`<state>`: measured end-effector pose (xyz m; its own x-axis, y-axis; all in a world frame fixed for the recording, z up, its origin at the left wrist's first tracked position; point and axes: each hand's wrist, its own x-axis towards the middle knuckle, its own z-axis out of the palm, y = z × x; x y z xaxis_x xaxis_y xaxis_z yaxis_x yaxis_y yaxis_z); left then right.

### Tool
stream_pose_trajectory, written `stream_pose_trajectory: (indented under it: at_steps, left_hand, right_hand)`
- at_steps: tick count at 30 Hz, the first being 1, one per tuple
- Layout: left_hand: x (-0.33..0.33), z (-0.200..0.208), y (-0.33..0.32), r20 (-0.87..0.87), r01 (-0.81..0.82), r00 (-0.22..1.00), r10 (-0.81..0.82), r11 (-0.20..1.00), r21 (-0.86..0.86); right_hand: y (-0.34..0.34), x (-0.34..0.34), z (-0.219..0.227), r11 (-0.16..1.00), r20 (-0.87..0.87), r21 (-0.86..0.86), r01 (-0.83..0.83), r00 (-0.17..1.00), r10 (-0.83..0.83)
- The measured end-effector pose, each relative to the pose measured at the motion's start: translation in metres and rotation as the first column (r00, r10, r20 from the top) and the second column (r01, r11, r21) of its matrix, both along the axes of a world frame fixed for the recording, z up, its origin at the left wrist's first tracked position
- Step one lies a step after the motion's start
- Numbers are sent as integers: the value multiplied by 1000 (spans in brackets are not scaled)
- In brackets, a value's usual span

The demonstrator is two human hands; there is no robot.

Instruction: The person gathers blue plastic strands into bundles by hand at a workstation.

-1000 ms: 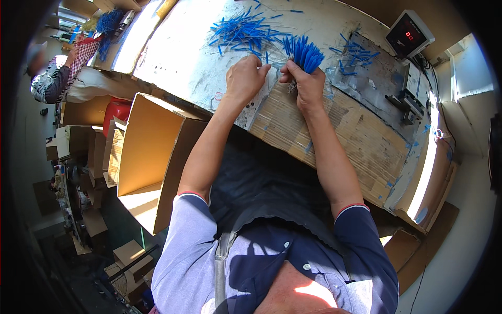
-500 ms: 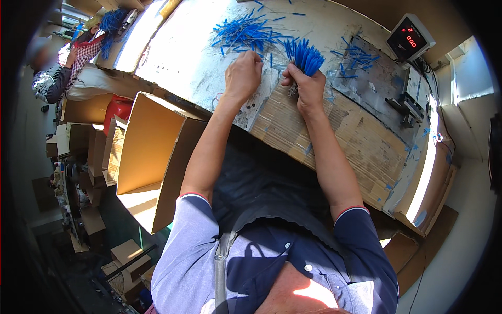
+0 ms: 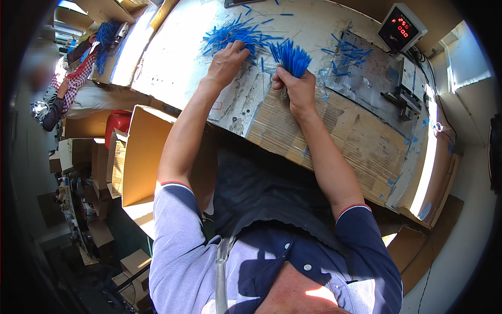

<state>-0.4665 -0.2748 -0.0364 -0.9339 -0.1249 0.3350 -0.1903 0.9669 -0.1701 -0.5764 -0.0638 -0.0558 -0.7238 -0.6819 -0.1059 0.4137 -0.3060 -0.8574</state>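
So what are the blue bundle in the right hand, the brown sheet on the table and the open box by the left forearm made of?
Blue bundle in the right hand: perhaps plastic bristles, matte, on thin, wire-like stems; too small to tell. Brown sheet: likely cardboard, dull and worn, by its ribbed lines. Open box: likely cardboard too, plain tan, matte, stiff and flat-sided.

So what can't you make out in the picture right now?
In the head view:
Whether the left hand by the loose blue pile grips anything: hidden by the hand itself.
Piece count in the blue bundle: overlap and the right hand hide it.
Dark object: cut off by top edge.
Far-left clutter: too small, dim.
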Motion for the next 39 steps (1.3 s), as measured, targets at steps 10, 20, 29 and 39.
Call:
stream_pose_trajectory:
  at_steps: [10,20,29,39]
  left_hand:
    - [-12,39,15,-580,30,813,44,993,117]
    - [6,56,58,-522,77,742,420,721,689]
    - [8,66,54,-452,42,796,403,708,705]
    - [-3,56,65,-162,35,922,352,340,940]
  right_hand:
    - [2,0,5,1000,15,3,-13,1000,13]
    - [0,3,2,998,3,-50,42,999,-42]
    - [1,6,0,992,-88,-107,73,993,-83]
    - [-4,4,-8,981,-271,-75,179,943,-192]
